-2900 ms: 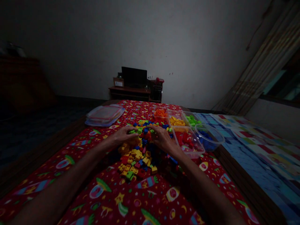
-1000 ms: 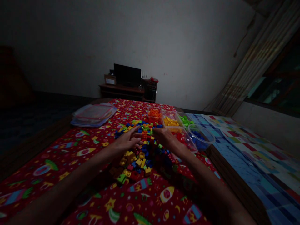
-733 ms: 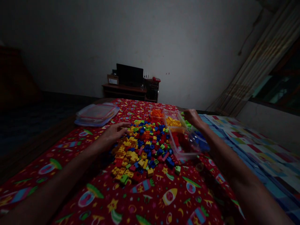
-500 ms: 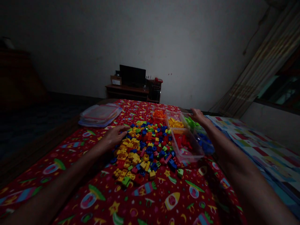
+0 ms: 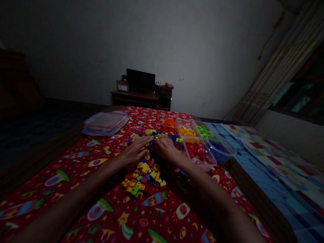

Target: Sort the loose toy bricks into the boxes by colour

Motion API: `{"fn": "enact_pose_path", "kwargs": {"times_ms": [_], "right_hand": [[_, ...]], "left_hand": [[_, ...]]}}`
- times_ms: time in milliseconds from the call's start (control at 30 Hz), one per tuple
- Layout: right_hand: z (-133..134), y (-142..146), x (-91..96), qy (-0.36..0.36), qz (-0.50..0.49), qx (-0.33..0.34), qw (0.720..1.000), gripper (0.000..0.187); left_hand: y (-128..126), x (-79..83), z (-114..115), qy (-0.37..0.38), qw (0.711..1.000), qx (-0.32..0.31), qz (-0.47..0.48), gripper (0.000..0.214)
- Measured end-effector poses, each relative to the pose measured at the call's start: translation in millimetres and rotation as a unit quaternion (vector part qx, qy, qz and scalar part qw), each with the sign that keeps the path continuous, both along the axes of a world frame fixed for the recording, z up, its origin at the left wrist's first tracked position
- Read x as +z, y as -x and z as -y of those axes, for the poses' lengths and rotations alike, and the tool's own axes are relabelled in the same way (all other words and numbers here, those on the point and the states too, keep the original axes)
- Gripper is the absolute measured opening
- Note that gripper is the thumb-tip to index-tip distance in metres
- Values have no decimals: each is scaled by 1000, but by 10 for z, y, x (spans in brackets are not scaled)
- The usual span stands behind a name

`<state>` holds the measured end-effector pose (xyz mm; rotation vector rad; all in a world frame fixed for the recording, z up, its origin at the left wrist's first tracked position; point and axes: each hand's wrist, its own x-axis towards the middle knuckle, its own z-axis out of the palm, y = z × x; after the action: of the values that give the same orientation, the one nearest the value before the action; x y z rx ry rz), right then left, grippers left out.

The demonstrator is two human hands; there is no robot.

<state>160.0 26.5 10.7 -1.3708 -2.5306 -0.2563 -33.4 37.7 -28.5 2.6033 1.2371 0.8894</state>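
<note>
A heap of small plastic bricks (image 5: 148, 172) in yellow, blue, red and green lies on the red patterned cloth (image 5: 141, 219). My left hand (image 5: 135, 152) rests on the far part of the heap, fingers stretched toward the middle. My right hand (image 5: 164, 148) lies palm down beside it, its fingers bent over the bricks, almost touching the left fingertips. What the fingers hold, if anything, is hidden in the dim light. Clear tubs stand to the right: red bricks (image 5: 199, 153), blue bricks (image 5: 221, 148), yellow bricks (image 5: 186, 131), orange bricks (image 5: 170, 123) and green bricks (image 5: 204, 130).
A stack of clear lids (image 5: 105, 122) lies at the far left of the cloth. A wooden edge (image 5: 255, 199) runs along the right, with a checked mat (image 5: 283, 168) beyond. A low shelf with a dark screen (image 5: 140, 81) stands against the far wall.
My right hand has come back from the green tub at the far right to the heap, meeting my left hand, which shifted a little toward the middle.
</note>
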Motion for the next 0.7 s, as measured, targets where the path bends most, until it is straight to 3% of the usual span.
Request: {"fn": "enact_pose_path", "kwargs": {"times_ms": [200,433,600,700], "right_hand": [[-33,-28,-198,-17,-97,69,993,25],[-25,-193,-57,24,-149,79,985,24],[-10,-158,-72,23,-133,106,985,18],[12,-171,-8,32,-138,89,986,17]], "left_hand": [[-104,70,66,33,999,22,32,34],[-191,270,182,50,991,57,108,29],[-257,242,223,38,993,26,106,39],[-241,222,203,33,993,44,102,37]]}}
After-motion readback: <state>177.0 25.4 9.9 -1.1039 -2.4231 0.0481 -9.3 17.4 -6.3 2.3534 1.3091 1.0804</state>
